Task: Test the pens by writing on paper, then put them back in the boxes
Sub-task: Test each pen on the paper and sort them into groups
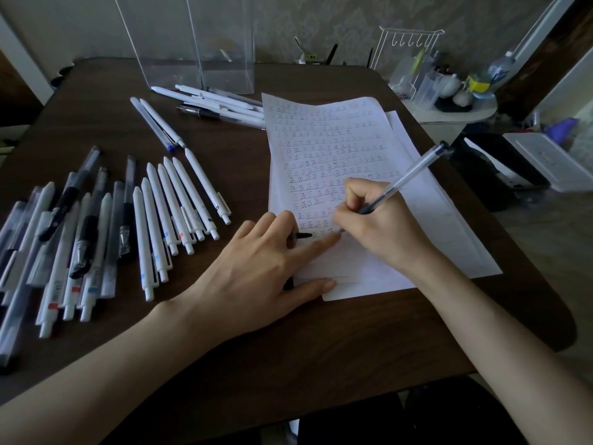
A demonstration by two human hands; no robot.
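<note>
My right hand [378, 220] grips a clear-barrelled pen [414, 168] with its tip down on the white paper [337, 149], low among rows of small written characters. My left hand [256, 268] rests flat on the sheet's lower left, fingers straight. A black object [301, 235] pokes out from under those fingers, and most of it is hidden. Several white click pens [179, 207] lie in a row left of the paper, with a mixed heap of pens [64, 239] further left. More pens [221, 104] lie beside two tall clear boxes [192, 43] at the back.
The dark wooden table [288, 342] has a rounded right edge. Beyond it, a side shelf holds a white wire rack [407, 49], cups and bottles. A dark and white device [519, 165] sits on the floor at right. A second sheet [455, 226] lies under the paper.
</note>
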